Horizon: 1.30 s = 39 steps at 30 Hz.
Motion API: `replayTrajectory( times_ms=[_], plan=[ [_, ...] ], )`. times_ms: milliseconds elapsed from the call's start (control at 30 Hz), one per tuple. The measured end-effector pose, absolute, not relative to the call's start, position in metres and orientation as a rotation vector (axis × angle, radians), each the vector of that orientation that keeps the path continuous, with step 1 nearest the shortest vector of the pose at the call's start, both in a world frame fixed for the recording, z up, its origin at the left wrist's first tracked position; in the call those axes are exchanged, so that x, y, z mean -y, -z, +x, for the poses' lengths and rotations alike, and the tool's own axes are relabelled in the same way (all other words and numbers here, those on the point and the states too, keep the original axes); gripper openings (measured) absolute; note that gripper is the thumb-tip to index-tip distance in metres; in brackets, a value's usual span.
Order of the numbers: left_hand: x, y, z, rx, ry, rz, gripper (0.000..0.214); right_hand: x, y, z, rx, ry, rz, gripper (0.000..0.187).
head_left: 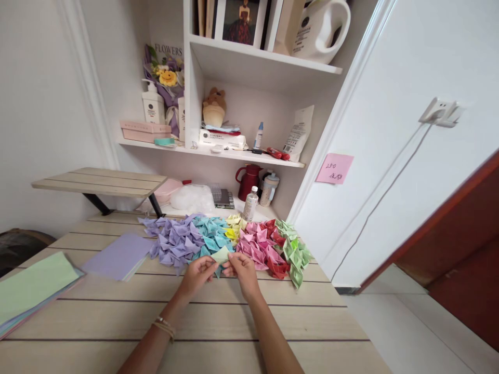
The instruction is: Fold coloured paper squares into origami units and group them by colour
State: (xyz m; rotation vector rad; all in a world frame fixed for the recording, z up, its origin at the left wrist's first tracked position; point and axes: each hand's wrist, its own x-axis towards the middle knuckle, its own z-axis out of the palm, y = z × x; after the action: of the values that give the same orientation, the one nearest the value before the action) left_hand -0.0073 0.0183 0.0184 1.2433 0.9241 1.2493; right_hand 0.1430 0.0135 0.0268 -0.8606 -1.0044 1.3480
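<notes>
On my feed, the paper is a small pale green folded piece, held up at the near edge of a bank of folded boats and over the middle of the table. My left hand pinches its lower left, thumb and fingers closed on it; my right hand pinches its right end the same way. Neither hand is spread wide.

The relation I watch most is the paper against the fingertips: it lies just past them, bridging the gap between the hands, its long axis running roughly crosswise from left to right with the right end a little higher. Both hands touch it, so I can call neither one nearer. The fingers cover part of its lower edge, and how many layers it has I cannot tell.

Beyond it the boats lie by colour: purple boats to the left, blue boats right behind the paper, then yellow boats, pink boats, red boats and, at the far right, green boats.

On my left side, well apart from the right hand, lie a purple sheet and, nearer me, a stack with light green on top
</notes>
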Motion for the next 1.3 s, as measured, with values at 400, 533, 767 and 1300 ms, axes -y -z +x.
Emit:
replayTrajectory(
  times_ms=[400, 533, 767, 1300],
  plan=[
    [-0.015, -0.026, -0.009, -0.983, -1.238, 1.213, 0.036, -0.017, -0.024, 0.148, 1.14, -1.153, -0.85, 0.031],
    [-0.015, -0.023, -0.008, -0.957, -1.139, 1.249, 0.038, -0.017, -0.022, 0.147, 1.205, -1.139, -0.87, 0.025],
    [-0.022, -0.016, -0.008, -0.921, -1.121, 1.042, 0.041, -0.017, -0.023, 0.148, 1.191, -1.295, -0.738, 0.039],
    [-0.015, -0.021, -0.005, -0.823, -1.13, 0.94, 0.033, -0.008, -0.028, 0.151, 1.673, -0.499, -0.867, 0.025]
  ],
)
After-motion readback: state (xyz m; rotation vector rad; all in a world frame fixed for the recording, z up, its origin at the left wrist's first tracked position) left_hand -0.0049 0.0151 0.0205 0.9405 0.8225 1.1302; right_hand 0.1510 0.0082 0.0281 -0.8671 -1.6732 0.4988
